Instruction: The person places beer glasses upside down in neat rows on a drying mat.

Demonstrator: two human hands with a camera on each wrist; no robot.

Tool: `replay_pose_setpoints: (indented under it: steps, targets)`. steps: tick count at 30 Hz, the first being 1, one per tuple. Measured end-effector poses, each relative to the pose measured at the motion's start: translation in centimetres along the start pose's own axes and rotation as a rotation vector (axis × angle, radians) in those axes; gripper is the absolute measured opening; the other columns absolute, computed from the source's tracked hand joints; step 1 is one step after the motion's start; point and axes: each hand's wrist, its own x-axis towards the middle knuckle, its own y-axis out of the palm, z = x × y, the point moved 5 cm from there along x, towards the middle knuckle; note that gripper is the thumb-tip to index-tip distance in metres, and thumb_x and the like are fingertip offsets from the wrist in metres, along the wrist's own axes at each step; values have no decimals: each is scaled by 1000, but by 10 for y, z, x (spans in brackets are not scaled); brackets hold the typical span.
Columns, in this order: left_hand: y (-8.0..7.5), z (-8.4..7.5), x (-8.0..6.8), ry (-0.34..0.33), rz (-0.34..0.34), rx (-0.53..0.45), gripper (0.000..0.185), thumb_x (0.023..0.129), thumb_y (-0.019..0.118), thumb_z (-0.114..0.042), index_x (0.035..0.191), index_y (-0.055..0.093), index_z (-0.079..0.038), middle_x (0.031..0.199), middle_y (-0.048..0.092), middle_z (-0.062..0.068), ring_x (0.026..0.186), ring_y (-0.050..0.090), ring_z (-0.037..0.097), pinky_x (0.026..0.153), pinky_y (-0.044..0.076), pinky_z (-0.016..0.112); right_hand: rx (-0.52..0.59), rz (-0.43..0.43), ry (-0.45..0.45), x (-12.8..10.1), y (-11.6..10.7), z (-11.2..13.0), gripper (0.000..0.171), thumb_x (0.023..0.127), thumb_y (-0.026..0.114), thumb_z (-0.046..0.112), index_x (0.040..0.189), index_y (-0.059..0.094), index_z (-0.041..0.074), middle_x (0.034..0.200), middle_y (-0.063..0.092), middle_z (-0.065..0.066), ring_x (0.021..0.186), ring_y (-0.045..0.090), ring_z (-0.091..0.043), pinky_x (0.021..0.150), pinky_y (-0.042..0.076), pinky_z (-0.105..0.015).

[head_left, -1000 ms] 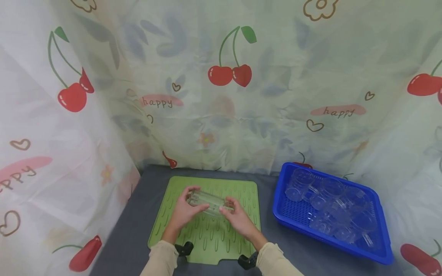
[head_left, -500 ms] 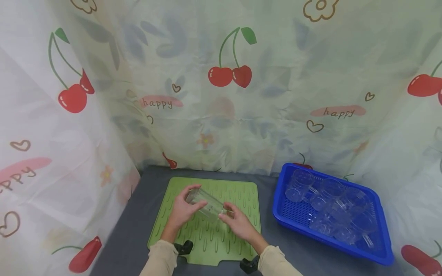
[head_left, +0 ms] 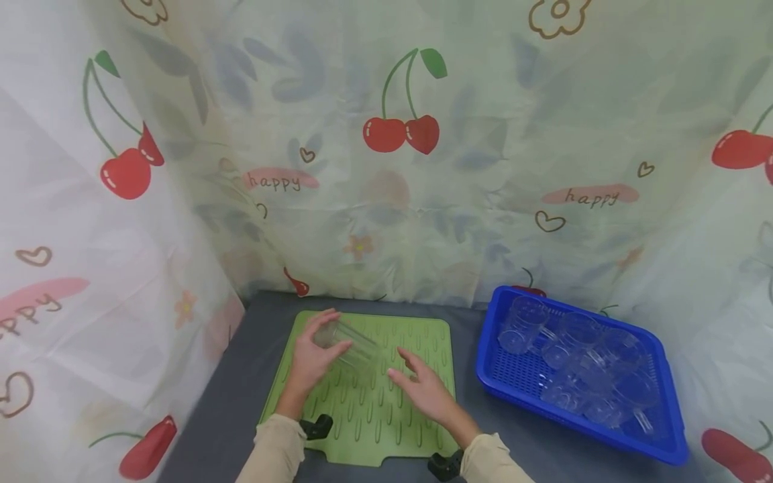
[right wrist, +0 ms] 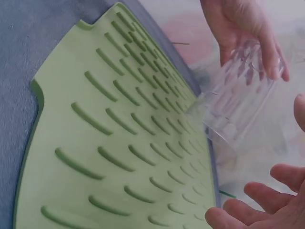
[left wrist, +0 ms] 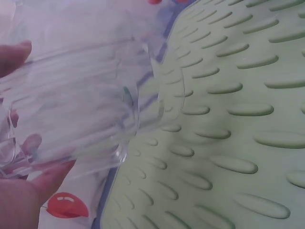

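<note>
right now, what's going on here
A person's left hand grips a clear cup, held tilted above a ribbed green mat. The right hand is close by but apart from the cup, holding nothing. Off to the right, a blue basket holds several more clear cups, at least one with a handle.

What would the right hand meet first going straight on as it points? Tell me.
Probably the glass held by the left hand: in the head view, the fingers of the right hand point toward its nearer end. Depth is unclear, so they might pass over or under it.
</note>
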Motion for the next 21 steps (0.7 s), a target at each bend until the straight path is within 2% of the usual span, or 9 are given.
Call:
replay_pose_setpoints:
  steps: [4,8,15,21]
  targets:
    - [-3,0,1,-14,-23,14,58,76,90,-11,130,69,-14,149,54,11,142,46,31,121,34,54,0,-26,-12,-4,-7,3,83,97,55,65,162,27,23,169,29,-8,154,31,-37,121,34,-59]
    - [-4,1,3,10,-36,44,59,77,89,-8,132,69,-10,150,52,11,143,44,33,121,33,56,-53,-61,-28,-6,-16,6,82,95,55,68,162,25,30,169,28,-4,155,31,-34,120,35,-61]
    - [-3,2,8,10,-32,127,58,78,89,-9,132,69,-17,152,50,5,146,40,31,120,35,56,-122,-87,-24,-9,-28,10,82,93,54,73,161,25,36,170,26,-4,156,28,-33,120,30,-66]
    - [-3,4,12,33,-26,211,59,77,90,-10,132,70,-17,152,51,4,145,41,31,119,37,56,-159,-113,-21,-11,-36,12,82,92,54,73,160,25,38,170,26,-5,155,30,-36,119,31,-67]
